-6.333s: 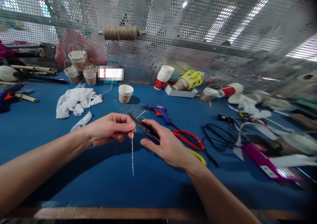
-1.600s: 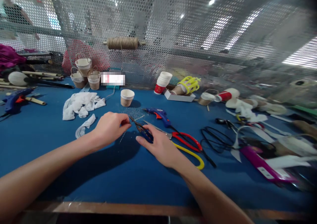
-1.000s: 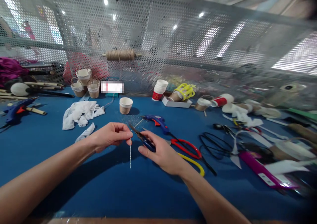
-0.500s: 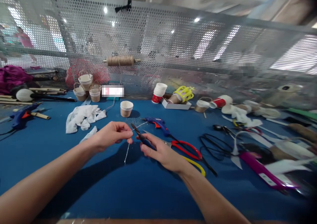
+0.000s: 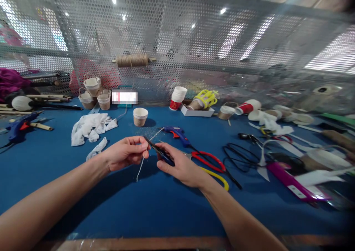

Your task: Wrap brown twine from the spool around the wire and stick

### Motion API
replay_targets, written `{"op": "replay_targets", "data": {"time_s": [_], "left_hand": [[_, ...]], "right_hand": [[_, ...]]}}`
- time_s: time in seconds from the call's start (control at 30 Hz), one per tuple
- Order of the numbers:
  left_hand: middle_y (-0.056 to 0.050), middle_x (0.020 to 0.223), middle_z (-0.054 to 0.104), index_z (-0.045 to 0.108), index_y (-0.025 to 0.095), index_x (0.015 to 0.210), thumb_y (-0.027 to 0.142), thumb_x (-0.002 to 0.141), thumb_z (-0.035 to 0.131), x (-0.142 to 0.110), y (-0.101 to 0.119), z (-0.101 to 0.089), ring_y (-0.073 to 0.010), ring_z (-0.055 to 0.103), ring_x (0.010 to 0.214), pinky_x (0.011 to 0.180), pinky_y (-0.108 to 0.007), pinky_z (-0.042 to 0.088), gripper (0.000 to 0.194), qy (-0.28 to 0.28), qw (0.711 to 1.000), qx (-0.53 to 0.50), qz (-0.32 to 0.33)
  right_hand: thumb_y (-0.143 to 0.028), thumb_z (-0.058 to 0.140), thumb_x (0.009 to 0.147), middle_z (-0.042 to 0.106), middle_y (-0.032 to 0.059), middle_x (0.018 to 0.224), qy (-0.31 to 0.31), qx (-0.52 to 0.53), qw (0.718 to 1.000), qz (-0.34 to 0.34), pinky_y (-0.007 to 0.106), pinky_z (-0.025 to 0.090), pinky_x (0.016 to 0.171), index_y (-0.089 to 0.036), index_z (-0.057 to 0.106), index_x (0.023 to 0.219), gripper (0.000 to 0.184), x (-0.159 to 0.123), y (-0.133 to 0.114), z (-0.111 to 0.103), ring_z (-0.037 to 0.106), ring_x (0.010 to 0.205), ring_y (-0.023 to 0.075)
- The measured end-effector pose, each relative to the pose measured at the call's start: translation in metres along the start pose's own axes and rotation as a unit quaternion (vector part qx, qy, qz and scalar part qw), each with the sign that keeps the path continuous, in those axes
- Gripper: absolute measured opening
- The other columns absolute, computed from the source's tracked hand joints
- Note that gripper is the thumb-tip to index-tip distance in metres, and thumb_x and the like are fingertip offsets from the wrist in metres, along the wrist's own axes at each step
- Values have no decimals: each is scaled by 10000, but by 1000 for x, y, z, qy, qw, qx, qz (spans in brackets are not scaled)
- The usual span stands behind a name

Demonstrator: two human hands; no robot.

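Pinched between the thumb and fingers of my left hand (image 5: 128,153) is a thin, pale twisted wire (image 5: 140,168); one end hangs toward the table, the other slants up to the right. My right hand (image 5: 180,165) is closed around dark-handled pliers (image 5: 163,155). Their jaws reach the wire right beside my left fingertips; whether they grip it I cannot tell. Just beyond, a blue glue gun (image 5: 181,136) lies on its side. A small paper cup (image 5: 140,117) with a brown lower wrap stands upright behind my hands.
Scissors with a red and yellow handle (image 5: 209,160) lie beside my right hand. White crumpled cloth (image 5: 90,129) and small handled cups (image 5: 93,86) are on the left. Black cable (image 5: 238,158) and a purple tool (image 5: 287,180) lie right. Perforated metal mesh (image 5: 166,40) bounds the back.
The view has tilted slightly downward, so the background sits higher. The pliers' jaws have come closer to my left fingertips. Both hands keep their holds.
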State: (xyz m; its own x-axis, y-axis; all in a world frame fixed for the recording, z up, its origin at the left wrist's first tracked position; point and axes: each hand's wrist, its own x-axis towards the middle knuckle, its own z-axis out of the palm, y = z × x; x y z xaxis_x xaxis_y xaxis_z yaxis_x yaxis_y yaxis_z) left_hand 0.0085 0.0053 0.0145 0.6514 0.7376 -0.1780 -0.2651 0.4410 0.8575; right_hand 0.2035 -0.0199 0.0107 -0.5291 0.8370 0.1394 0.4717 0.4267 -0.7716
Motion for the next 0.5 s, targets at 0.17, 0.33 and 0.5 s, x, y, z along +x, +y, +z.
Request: {"op": "replay_targets", "data": {"time_s": [0.17,0.33,0.5], "left_hand": [[32,539,575,474,133,658,289,654,665,0,0,1,-3,276,373,417,-174,148,247,11,999,39,3],[10,596,598,485,149,670,307,727,563,-3,7,-1,-46,372,441,448,-189,231,185,64,949,305,51],[-85,660,639,584,151,717,285,778,456,-7,2,13,-185,552,609,574,-290,328,195,220,681,692,92]], "right_hand": [[-417,490,804,552,68,1080,-1,1,1000,11,356,436,826,-197,439,1124,391,0,-2,2,538,952,198],[-453,489,793,576,59,994,-2,-30,999,44,324,431,744,-183,493,1061,380,-1,-7,1,544,838,180],[-453,471,802,595,55,880,-7,-39,994,100,314,416,693,-160,520,974,343,0,-11,6,541,780,179]]}}
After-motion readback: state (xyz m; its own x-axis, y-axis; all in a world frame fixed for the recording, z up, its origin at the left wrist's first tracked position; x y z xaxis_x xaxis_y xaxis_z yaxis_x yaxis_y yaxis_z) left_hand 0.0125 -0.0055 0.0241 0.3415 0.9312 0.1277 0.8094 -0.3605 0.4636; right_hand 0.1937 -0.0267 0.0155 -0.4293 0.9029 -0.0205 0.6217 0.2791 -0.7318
